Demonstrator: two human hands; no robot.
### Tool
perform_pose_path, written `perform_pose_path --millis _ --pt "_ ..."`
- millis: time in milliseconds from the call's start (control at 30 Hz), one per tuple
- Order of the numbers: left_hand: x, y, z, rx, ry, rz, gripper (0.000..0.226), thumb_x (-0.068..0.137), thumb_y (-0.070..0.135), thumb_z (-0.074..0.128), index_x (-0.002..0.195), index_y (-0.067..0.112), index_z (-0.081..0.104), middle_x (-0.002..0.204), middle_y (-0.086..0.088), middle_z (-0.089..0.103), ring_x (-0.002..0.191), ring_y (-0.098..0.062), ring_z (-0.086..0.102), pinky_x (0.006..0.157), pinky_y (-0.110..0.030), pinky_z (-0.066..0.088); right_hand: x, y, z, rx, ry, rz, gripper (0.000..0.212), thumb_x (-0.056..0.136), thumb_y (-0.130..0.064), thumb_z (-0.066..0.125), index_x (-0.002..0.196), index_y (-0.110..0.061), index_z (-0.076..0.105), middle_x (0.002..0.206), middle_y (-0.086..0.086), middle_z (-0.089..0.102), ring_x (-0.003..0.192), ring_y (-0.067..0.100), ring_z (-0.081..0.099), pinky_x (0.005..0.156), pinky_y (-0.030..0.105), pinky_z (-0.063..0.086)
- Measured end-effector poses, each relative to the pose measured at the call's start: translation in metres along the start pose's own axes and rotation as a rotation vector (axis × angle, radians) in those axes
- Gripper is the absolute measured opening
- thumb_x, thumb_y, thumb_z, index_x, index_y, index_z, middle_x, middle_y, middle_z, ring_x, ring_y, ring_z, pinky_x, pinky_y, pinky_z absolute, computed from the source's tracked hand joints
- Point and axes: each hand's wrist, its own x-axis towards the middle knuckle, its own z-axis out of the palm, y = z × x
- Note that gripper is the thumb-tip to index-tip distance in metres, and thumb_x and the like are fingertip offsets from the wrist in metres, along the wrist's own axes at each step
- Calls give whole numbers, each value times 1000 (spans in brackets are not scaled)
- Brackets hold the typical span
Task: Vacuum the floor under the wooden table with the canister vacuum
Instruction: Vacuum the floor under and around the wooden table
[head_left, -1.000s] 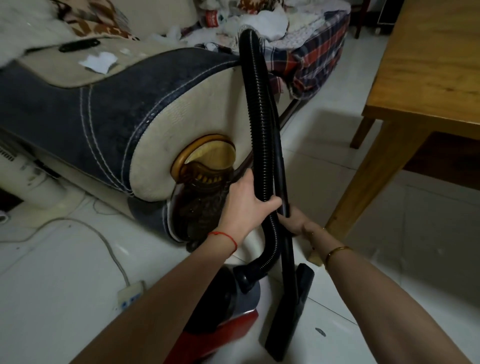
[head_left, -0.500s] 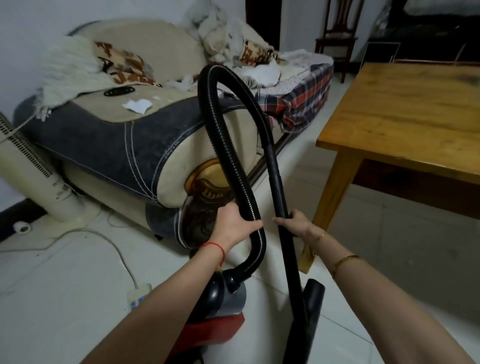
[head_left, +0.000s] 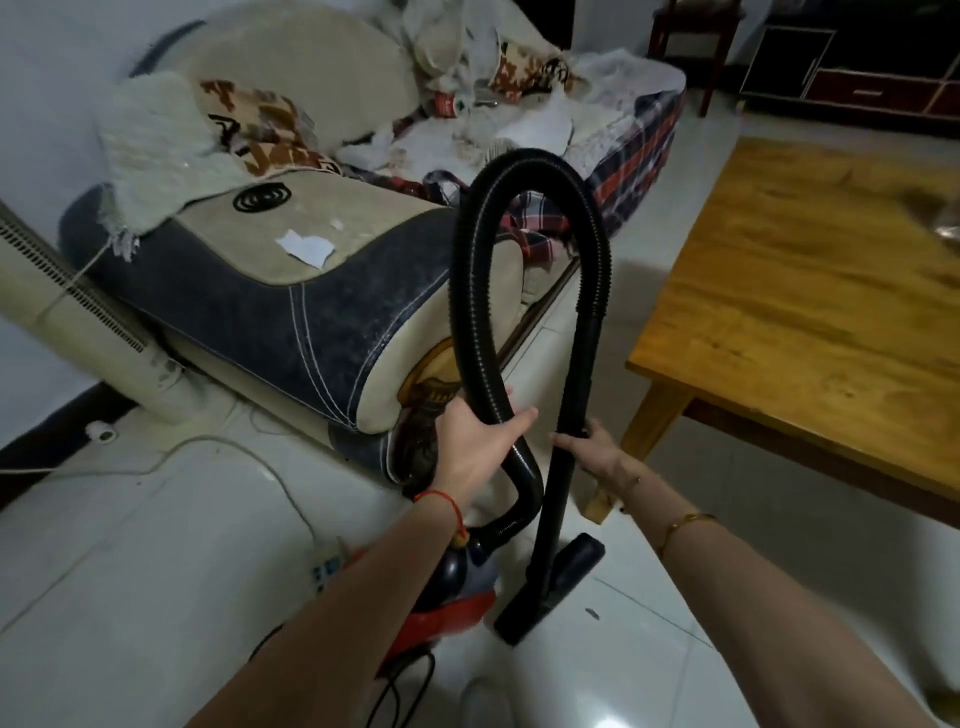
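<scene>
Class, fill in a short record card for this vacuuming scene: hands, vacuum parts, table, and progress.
left hand: grips the ribbed black hose
right hand: holds the rigid black wand
floor nozzle: on the white tile floor, short of the table
canister: red and black, below the left forearm
wooden table: to the right
progress: under-table floor not yet reached
</scene>
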Motion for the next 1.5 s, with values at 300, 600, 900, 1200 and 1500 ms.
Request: perform_pose_path --millis 300,600,900,1200,1500 --pt "8 107 -61 2 158 52 29 75 25 78 97 20 60 82 8 66 80 -2 63 74 -18 48 -44 -67 -8 4 -44 156 76 88 -40 64 147 -18 21 142 9 43 125 32 46 97 44 43" --pt "38 167 -88 314 -62 16 27 74 27 76 92 31 56 79 7 68 70 -2 67 69 -23 57 -61 -154 -24 84 33 42 44 89 -17 65 125 -7 43 121 12 55 93 19 55 76 26 48" --pt "49 180 -103 591 -280 -24 40 70 23 75 104 25 54 90 7 66 82 -11 66 81 -34 58 -66 -244 -23 -504 157 -287 56 83 -20 70 131 -14 41 124 13 37 101 35 57 95 41 49" --pt "59 191 -95 1078 -317 -7 45 79 28 70 113 11 47 101 -9 65 90 -28 66 69 -34 52 -86 -235 15 -783 -126 -451 48 80 -24 66 125 -20 52 118 9 47 109 33 45 96 38 38" --pt "19 138 -92 1397 -385 -125 48 88 33 64 125 11 44 121 -9 56 107 -25 60 86 -33 49 -121 -173 19 -231 10 -239 20 88 -3 51 105 -9 58 107 9 59 93 23 58 79 28 45"
